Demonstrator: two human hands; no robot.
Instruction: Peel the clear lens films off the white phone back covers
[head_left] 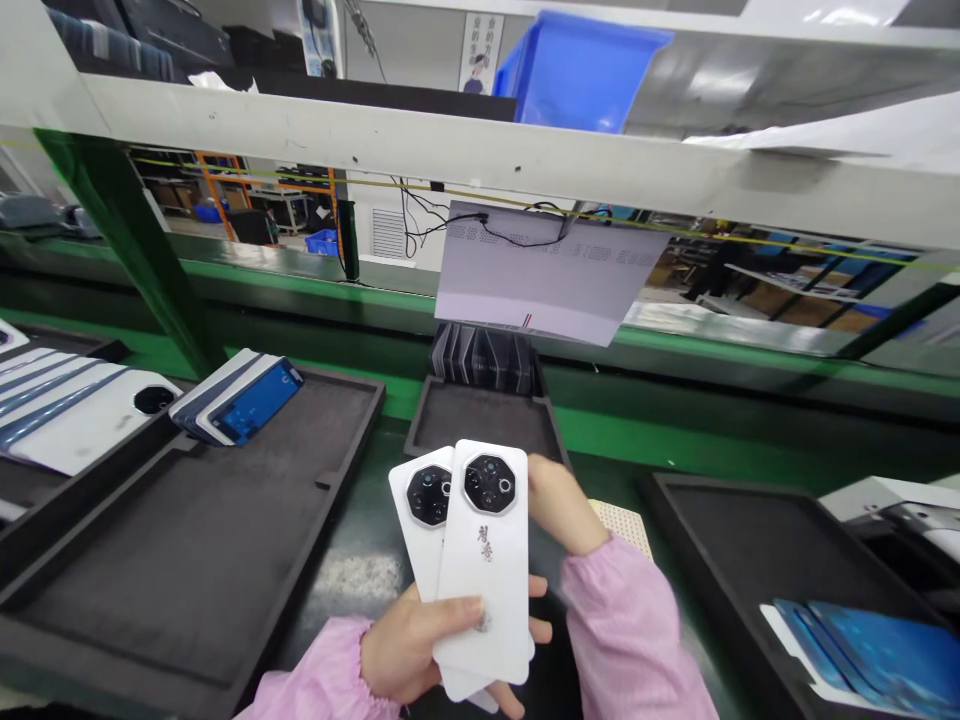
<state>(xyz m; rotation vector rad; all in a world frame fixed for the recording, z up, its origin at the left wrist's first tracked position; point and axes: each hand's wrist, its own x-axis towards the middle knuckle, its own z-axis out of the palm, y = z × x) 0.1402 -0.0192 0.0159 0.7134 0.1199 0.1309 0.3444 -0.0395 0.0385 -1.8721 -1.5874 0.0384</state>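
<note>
Two white phone back covers (484,560) with black camera modules are fanned out in my left hand (409,640). The thumb presses on the front cover while the fingers spread behind the pair; a further white edge shows at the bottom. My right hand (559,505) is beside the upper right edge of the front cover, its fingers hidden behind that cover, so I cannot tell whether it grips anything. Beyond the covers lies a small dark tray (487,415), with a row of dark thin pieces (480,357) standing at its far end.
To the left, a large dark tray (187,560) carries a stack of white and blue panels (240,395). More white covers (82,410) lie farther left. At right, another tray (735,540) holds blue-filmed panels (877,650). A monitor (547,270) hangs ahead; a blue bin (581,70) sits above.
</note>
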